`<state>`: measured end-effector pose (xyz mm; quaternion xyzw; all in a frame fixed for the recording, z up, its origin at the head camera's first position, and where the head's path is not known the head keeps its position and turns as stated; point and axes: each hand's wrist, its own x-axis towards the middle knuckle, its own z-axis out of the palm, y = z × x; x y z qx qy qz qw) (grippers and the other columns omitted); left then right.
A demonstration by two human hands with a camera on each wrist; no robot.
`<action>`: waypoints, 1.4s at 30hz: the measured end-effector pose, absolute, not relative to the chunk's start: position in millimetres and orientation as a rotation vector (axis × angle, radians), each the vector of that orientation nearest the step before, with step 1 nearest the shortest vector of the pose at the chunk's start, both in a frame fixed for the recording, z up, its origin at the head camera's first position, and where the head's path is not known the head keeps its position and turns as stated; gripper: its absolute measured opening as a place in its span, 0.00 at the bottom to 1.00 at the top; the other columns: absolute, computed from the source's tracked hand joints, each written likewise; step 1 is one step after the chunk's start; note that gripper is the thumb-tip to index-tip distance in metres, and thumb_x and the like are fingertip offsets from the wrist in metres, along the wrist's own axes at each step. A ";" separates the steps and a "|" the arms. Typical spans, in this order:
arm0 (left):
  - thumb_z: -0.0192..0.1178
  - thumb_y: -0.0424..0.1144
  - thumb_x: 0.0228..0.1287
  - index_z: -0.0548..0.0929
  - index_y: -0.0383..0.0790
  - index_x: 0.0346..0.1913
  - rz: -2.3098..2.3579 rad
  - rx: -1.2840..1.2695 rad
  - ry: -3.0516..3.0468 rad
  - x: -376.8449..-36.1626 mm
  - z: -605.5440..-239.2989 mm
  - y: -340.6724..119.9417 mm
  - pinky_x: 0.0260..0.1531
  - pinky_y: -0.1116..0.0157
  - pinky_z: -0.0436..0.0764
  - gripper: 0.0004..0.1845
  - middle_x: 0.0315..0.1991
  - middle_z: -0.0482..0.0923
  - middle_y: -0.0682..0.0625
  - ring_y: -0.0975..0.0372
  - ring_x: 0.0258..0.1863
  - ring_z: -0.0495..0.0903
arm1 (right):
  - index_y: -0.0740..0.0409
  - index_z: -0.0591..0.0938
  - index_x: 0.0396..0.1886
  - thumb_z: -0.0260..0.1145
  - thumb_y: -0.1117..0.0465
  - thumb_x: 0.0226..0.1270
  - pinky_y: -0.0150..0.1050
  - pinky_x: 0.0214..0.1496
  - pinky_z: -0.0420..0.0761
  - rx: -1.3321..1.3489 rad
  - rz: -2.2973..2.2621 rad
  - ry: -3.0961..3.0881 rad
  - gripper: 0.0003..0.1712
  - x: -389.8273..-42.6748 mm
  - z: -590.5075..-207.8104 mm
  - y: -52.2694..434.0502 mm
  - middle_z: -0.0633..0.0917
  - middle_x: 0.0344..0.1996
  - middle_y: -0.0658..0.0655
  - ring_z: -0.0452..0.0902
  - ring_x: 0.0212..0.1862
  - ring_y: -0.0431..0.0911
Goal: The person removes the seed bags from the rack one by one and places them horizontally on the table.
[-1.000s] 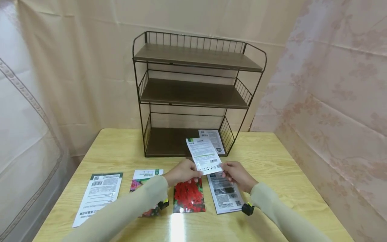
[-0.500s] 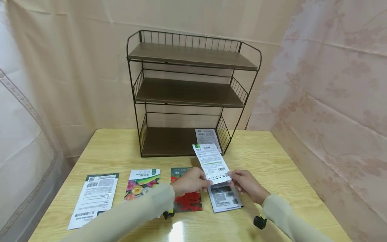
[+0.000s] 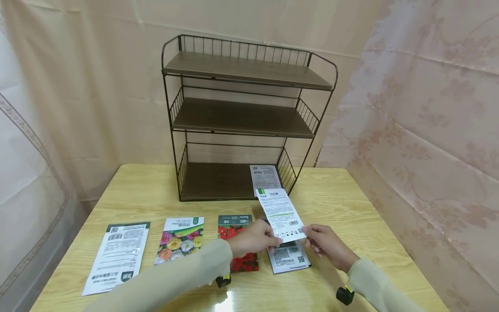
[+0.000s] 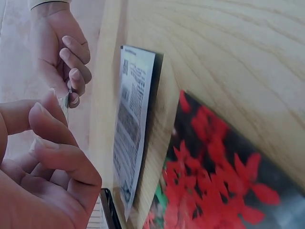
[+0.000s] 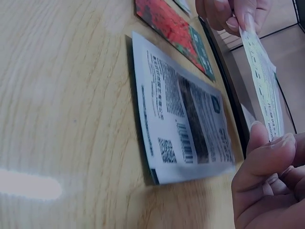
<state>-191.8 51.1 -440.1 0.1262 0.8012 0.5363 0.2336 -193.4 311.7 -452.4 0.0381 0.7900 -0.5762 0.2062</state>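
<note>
Nearest, both sleeves reach over the desk (image 3: 351, 203). The left hand (image 3: 253, 238) and right hand (image 3: 325, 245) each pinch a bottom corner of a white packet (image 3: 281, 214), holding it tilted up off the desk with its printed back toward the person, probably to read it or steady it flat. Under the hands lie a red-flower packet (image 3: 238, 242) and a back-up packet (image 3: 288, 258); further left lie a mixed-flower packet (image 3: 180, 240) and another white packet (image 3: 117, 258), set in a row. Beyond stands a three-tier rack (image 3: 245, 117), with one packet (image 3: 265, 175) lying flat on its bottom shelf.
</note>
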 end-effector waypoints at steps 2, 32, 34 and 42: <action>0.69 0.39 0.69 0.87 0.35 0.32 1.459 0.354 2.195 -190.7 -438.6 56.1 0.14 0.70 0.58 0.11 0.24 0.84 0.46 0.66 0.14 0.63 | 0.66 0.80 0.45 0.57 0.52 0.82 0.31 0.22 0.67 0.120 -1.613 2.197 0.19 -190.2 -452.5 316.4 0.79 0.27 0.53 0.65 0.24 0.41; 0.68 0.40 0.70 0.86 0.39 0.25 1.328 0.489 2.170 -183.0 -445.4 123.4 0.15 0.70 0.63 0.14 0.21 0.85 0.50 0.65 0.14 0.69 | 0.65 0.78 0.42 0.57 0.50 0.82 0.29 0.21 0.69 0.276 -1.632 2.222 0.20 -154.6 -465.0 381.8 0.80 0.27 0.52 0.66 0.24 0.39; 0.68 0.40 0.70 0.85 0.39 0.25 1.318 0.491 2.172 -183.8 -446.3 125.9 0.17 0.70 0.64 0.14 0.22 0.85 0.50 0.65 0.15 0.69 | 0.65 0.78 0.43 0.57 0.50 0.82 0.29 0.21 0.69 0.270 -1.642 2.221 0.20 -153.6 -465.5 384.8 0.80 0.27 0.52 0.66 0.23 0.38; 0.66 0.37 0.70 0.84 0.36 0.22 1.271 0.495 2.182 -183.0 -455.0 138.4 0.20 0.70 0.66 0.16 0.21 0.84 0.47 0.65 0.15 0.69 | 0.64 0.79 0.44 0.57 0.51 0.83 0.27 0.21 0.69 0.262 -1.691 2.206 0.18 -149.0 -472.2 395.9 0.80 0.27 0.51 0.66 0.23 0.37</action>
